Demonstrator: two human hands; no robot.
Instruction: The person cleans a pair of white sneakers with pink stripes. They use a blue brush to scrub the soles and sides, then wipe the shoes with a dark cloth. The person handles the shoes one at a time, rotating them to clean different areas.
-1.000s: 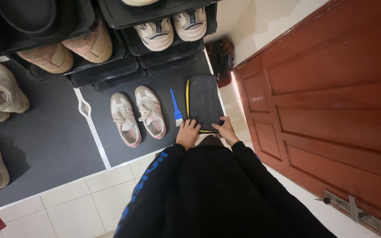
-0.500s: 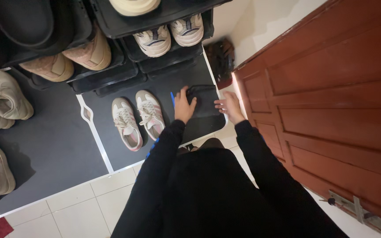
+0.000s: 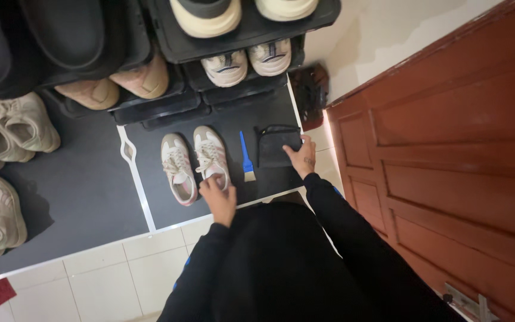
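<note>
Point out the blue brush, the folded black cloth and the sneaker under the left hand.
blue brush (image 3: 245, 156): head view, on its handle.
folded black cloth (image 3: 276, 143): head view, its centre.
sneaker (image 3: 210, 149): head view, on the laces.

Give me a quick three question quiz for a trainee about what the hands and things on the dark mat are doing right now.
1. True or false: the left hand rests at the heel of the right-hand pink and white sneaker.
2. What does the right hand touch? A black folded cloth, B blue brush, C red door.
3. What lies between the sneaker and the cloth?

Key: 1 true. 2 A. 3 the blue brush.
</note>
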